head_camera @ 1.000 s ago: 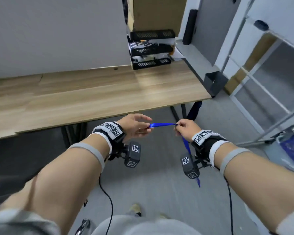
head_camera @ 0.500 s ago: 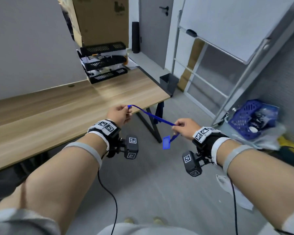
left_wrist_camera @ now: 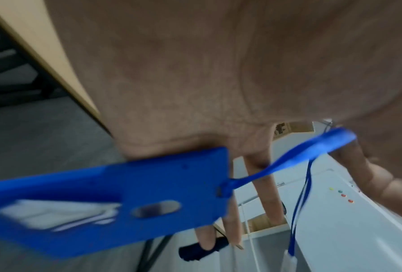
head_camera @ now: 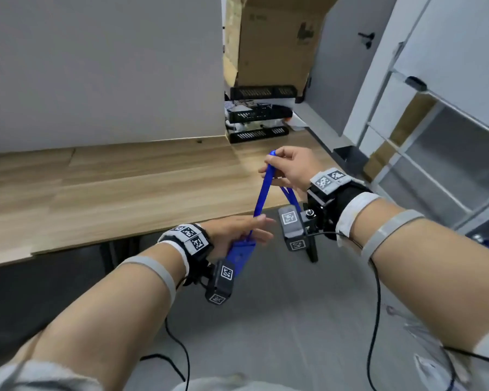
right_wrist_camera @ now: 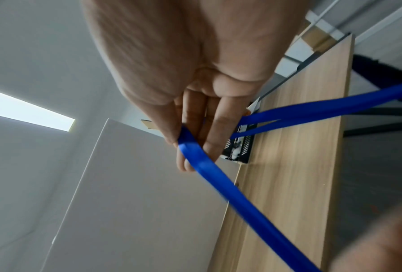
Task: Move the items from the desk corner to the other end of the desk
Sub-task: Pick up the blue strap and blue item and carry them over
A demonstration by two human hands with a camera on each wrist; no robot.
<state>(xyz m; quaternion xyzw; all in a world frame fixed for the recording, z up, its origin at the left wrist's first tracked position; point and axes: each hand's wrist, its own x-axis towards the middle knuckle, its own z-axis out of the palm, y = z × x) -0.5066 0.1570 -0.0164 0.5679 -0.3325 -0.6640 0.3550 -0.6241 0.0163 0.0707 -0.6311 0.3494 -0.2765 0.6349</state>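
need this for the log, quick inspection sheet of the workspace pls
surface: wooden desk, near stretch bare.
job's things: blue strap with blue card holder, held in the air off the desk's front edge.
clutter: black stacked trays at the far desk corner, cardboard box behind them.
grips: right hand pinches the strap's top loop; left hand, fingers straight, sits against the strap just above the holder.
cables: black wires hang from the wrist cameras.
surroundings: grey floor, white partition, door, metal shelving.
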